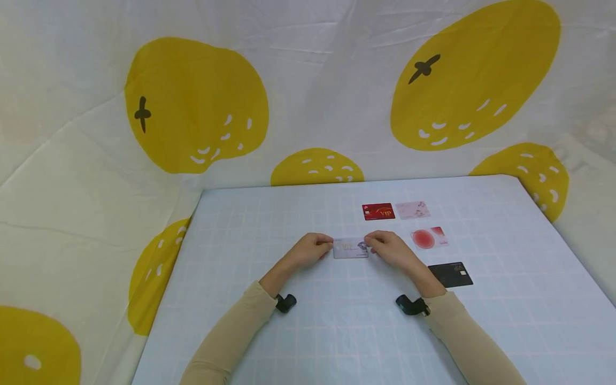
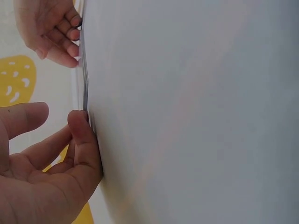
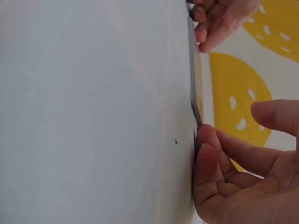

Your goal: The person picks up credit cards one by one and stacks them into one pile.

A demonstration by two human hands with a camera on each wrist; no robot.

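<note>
A silvery VIP card (image 1: pixel 350 248) lies flat before me, and in both wrist views its edge shows several thin layers, like a stack of cards (image 2: pixel 85 74). My left hand (image 1: pixel 310 248) holds the left end with curled fingertips. At the right end, my right hand (image 1: pixel 392 248) holds it the same way, its fingertips over the far corner. In each wrist view one digit of the near hand stands off the stack. Beyond lie a red VIP card (image 1: pixel 378 212) and a pale pink card (image 1: pixel 413 210).
Right of my right hand lies a white card with a red circle (image 1: pixel 430 238). A black card (image 1: pixel 451 274) is partly covered by my right forearm. The table (image 1: pixel 231 230) has a pale checked cover, with a fruit-patterned cloth (image 1: pixel 308 96) hanging behind and at the sides.
</note>
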